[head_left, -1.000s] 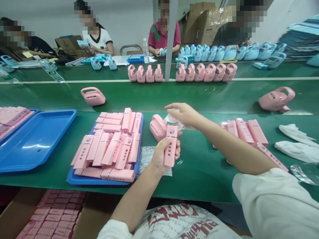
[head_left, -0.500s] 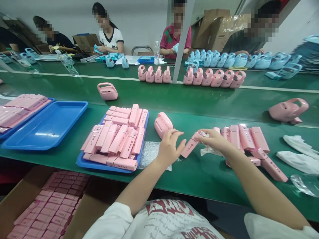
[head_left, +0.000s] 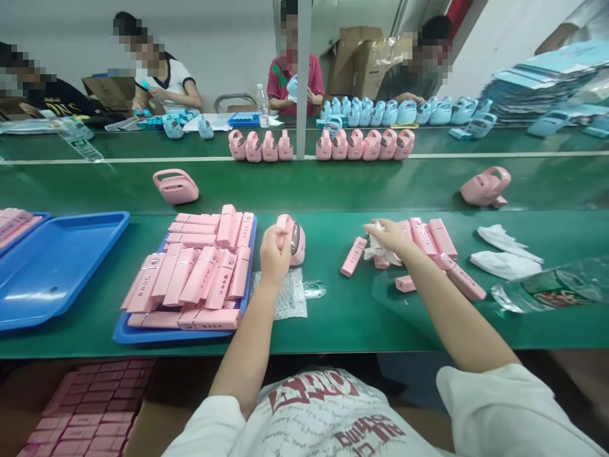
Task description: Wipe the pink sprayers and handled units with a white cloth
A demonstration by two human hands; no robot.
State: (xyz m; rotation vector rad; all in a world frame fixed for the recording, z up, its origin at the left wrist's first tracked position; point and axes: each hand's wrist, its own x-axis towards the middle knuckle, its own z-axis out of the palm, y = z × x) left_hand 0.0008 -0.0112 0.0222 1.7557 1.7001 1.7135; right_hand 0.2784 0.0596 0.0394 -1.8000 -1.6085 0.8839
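Note:
My left hand [head_left: 276, 254] is closed on the handle of a pink handled device [head_left: 298, 244] with a dark oval front panel, which looks like a small portable speaker. In my right hand [head_left: 391, 236] is a crumpled white cloth [head_left: 380, 252], with the fingers bent over it. Just left of that cloth lies a loose pink bar [head_left: 353, 256] with a row of small marks. More pink bars [head_left: 442, 238] lie behind and beside my right hand, partly hidden by it. A bubble-wrap sheet [head_left: 291, 295] lies below the device.
Left of my left hand, a blue tray [head_left: 124, 333] carries stacked pink bars; another blue tray [head_left: 52, 279] stands further left. White gloves [head_left: 504, 263] and a plastic bottle [head_left: 552, 285] lie right. Several pink devices [head_left: 354, 145] line the raised ledge. Co-workers sit beyond.
My left hand has moved onto the pink device's handle, and the device is turned to show its panel. The pink bar has left my right hand and lies on the table. The view has shifted right.

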